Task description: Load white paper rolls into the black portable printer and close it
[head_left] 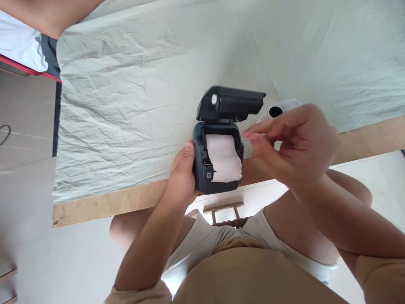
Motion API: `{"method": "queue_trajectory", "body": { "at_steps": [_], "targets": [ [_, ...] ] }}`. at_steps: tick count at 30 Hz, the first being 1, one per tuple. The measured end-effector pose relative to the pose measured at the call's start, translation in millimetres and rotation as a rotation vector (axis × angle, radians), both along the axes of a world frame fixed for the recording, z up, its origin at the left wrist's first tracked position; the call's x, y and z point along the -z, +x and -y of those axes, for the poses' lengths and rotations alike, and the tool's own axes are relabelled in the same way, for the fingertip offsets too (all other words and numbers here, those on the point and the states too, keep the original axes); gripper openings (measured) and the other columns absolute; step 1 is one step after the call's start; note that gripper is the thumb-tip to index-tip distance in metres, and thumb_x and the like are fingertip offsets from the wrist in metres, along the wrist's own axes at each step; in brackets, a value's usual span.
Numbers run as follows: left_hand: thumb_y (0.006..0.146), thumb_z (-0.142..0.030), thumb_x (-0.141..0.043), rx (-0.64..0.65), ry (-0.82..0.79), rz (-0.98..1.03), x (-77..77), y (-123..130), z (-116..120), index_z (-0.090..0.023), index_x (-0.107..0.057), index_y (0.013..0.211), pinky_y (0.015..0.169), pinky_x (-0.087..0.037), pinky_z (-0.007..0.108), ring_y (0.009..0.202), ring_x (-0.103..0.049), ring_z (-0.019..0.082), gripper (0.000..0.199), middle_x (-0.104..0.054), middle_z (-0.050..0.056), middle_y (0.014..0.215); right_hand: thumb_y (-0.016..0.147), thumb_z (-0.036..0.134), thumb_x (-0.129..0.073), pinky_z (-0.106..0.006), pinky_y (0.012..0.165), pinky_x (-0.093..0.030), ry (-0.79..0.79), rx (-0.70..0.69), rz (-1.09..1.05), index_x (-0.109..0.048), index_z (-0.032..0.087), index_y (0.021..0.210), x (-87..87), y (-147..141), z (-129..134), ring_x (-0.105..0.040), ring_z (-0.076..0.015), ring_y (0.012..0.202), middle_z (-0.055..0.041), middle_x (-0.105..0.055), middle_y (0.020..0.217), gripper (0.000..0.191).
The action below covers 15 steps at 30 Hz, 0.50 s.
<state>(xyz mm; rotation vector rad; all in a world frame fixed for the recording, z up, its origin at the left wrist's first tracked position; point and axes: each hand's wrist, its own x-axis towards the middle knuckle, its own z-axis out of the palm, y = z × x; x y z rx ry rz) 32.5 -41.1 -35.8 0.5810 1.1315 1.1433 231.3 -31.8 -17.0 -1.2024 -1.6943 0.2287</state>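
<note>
My left hand is wrapped around the left side of a small dark portable printer, holding it over the table's front edge. The printer's black lid is swung up and back. A white paper roll sits in the compartment, its ragged end lying over the front rim. To the right of the printer, my right hand has its thumb and forefinger close together in a pinch, with nothing visible between them. Behind this hand lies a white roll-shaped thing with a dark round end, partly hidden.
A pale green wrinkled cloth covers the table, leaving a wooden front edge bare. Another person's arm reaches in at the top left. Below the table edge are my knees and a wooden rung.
</note>
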Motion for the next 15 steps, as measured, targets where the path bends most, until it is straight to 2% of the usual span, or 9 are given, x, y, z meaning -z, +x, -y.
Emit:
{"method": "queue_trajectory", "body": {
  "at_steps": [3,5,8,11,13,15],
  "targets": [
    [0.089,-0.071,-0.089,0.037,-0.002,-0.029,-1.0,-1.1,1.6,-0.022,-0.077,0.095,0.086,-0.073,0.039,0.102,-0.088,0.031,0.051,-0.084,0.004,0.084,0.1,0.015,-0.066,-0.029,0.051,-0.033,0.015,-0.029,0.314,-0.06,0.026,0.086,-14.3,-5.3,-2.7,-0.058,-0.0111,0.053,0.0066,-0.066,0.065,0.019],
    [0.092,-0.073,-0.085,0.074,0.014,-0.048,-0.4,-3.2,2.5,-0.022,-0.078,0.096,0.086,-0.072,0.038,0.104,-0.087,0.031,0.052,-0.085,0.005,0.087,0.1,0.013,-0.061,-0.029,0.051,-0.025,-0.04,-0.06,0.501,-0.063,0.025,0.083,-23.4,-7.1,-4.3,-0.051,-0.0109,0.053,0.0053,-0.061,0.06,0.021],
    [0.097,-0.073,-0.081,0.111,0.069,-0.091,1.9,-7.4,3.5,-0.022,-0.078,0.093,0.086,-0.07,0.035,0.105,-0.085,0.028,0.05,-0.083,0.004,0.088,0.096,0.016,-0.063,-0.03,0.053,-0.021,-0.214,-0.163,0.67,-0.07,0.024,0.088,-31.5,-9.7,-9.8,-0.044,-0.0116,0.054,0.0035,-0.067,0.066,0.014],
    [0.102,-0.07,-0.077,0.122,0.071,-0.121,3.8,-10.6,4.9,-0.023,-0.078,0.092,0.087,-0.068,0.034,0.103,-0.084,0.026,0.048,-0.083,0.003,0.087,0.093,0.018,-0.07,-0.03,0.054,-0.023,-0.38,-0.245,0.727,-0.077,0.025,0.102,-35.3,-13.4,-13.7,-0.046,-0.0123,0.055,0.003,-0.07,0.069,0.013],
    [0.102,-0.069,-0.076,0.116,0.057,-0.133,4.8,-11.6,6.0,-0.023,-0.079,0.093,0.088,-0.068,0.034,0.104,-0.084,0.026,0.047,-0.083,0.003,0.088,0.092,0.017,-0.072,-0.03,0.053,-0.025,-0.392,-0.248,0.678,-0.078,0.025,0.106,-40.1,-13.1,-10.6,-0.049,-0.0132,0.055,0.0025,-0.068,0.068,0.017],
    [0.102,-0.067,-0.077,0.082,0.05,-0.145,6.1,-11.9,7.1,-0.024,-0.079,0.094,0.091,-0.068,0.034,0.107,-0.084,0.026,0.044,-0.083,0.003,0.088,0.091,0.019,-0.074,-0.03,0.051,-0.03,-0.361,-0.257,0.541,-0.079,0.027,0.111,-47.8,-5.2,-4.8,-0.049,-0.0133,0.053,0.0041,-0.061,0.062,0.022]
  ]
}}
